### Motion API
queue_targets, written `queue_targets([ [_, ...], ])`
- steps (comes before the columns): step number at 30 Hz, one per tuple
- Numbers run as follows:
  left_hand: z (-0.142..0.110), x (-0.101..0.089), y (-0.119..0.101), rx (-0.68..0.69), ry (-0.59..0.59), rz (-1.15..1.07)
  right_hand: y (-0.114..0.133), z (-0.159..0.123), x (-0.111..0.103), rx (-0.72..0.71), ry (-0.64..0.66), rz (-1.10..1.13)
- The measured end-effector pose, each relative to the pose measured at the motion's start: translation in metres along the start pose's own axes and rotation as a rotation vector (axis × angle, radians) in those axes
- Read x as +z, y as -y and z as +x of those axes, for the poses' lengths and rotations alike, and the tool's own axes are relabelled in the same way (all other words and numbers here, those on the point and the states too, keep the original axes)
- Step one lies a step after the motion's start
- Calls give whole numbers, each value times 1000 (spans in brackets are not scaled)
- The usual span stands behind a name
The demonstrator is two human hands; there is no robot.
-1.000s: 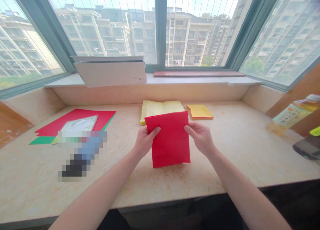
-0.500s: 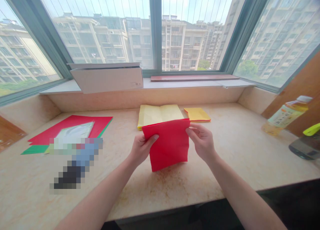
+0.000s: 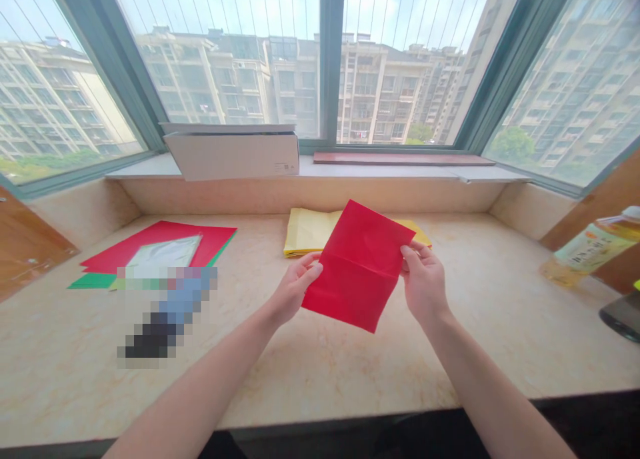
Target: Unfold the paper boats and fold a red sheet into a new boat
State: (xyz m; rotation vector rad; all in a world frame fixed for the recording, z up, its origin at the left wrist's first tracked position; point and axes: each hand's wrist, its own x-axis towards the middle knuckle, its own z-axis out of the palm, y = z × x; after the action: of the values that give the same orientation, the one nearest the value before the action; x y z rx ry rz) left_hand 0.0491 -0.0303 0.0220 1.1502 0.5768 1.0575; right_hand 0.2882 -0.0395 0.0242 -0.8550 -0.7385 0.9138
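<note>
A sheet of red paper (image 3: pixel 360 266) with a crease across its middle is held tilted above the counter, between both hands. My left hand (image 3: pixel 296 287) pinches its left edge, thumb on the near face. At the right edge, my right hand (image 3: pixel 423 272) grips the paper near the crease with thumb and fingers. Behind it lies a stack of pale yellow paper (image 3: pixel 311 232), partly hidden by the red sheet. The corner of a deeper yellow piece of paper (image 3: pixel 423 231) shows beyond my right hand.
Red sheets (image 3: pixel 165 236) and green sheets (image 3: pixel 93 281) lie on the left of the counter (image 3: pixel 300 386), with a clear plastic packet (image 3: pixel 163 256) on top. A pixelated object (image 3: pixel 173 312) is nearby. A white box (image 3: pixel 233 156) stands on the sill. A drink bottle (image 3: pixel 595 246) stands right.
The red paper, folded and hanging upright before, is now opened out and turned, its crease showing. Both hands have shifted slightly right in view. The camera view has swung a little left.
</note>
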Motion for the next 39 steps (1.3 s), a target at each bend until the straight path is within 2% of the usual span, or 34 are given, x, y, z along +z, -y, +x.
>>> queue_targets([
  [2, 2, -8, 2, 4, 21, -37, -1, 3, -1, 16, -33, 33],
  [5, 3, -16, 2, 45, 148, -111, -2, 6, -1, 27, -65, 112],
  [8, 3, -15, 2, 73, 244, -102, -5, 6, 2, 35, -80, 185],
  [10, 4, -12, 4, 69, 172, -23, -9, 4, 4, 64, -60, 197],
  [13, 8, -10, 6, 76, -82, 52, -17, -1, 6, 170, 27, 115],
  [15, 12, -15, 4, 111, -227, 50, -20, -3, 6, 246, 97, 7],
  [18, 16, -28, -3, 119, -338, 85, -21, -2, 4, 304, 192, -109],
  [22, 17, -41, -10, 44, -374, 226, -15, 3, 2, 340, 347, -200],
  [26, 15, -36, -9, 25, -292, 316, -12, 3, 3, 311, 507, -255],
  [29, 13, -31, -6, 49, -217, 362, -17, 3, 1, 260, 536, -281],
  [32, 15, -34, -2, 87, -236, 474, -21, 6, -2, 239, 536, -336],
  [35, 20, -45, 0, 175, -349, 682, -22, 7, -4, 234, 552, -382],
  [37, 22, -52, 1, 307, -451, 876, -22, 6, -3, 245, 572, -424],
  [38, 21, -54, 2, 390, -460, 990, -23, 6, -3, 250, 585, -452],
  [39, 20, -54, 3, 471, -417, 1111, -24, 5, -2, 247, 600, -488],
])
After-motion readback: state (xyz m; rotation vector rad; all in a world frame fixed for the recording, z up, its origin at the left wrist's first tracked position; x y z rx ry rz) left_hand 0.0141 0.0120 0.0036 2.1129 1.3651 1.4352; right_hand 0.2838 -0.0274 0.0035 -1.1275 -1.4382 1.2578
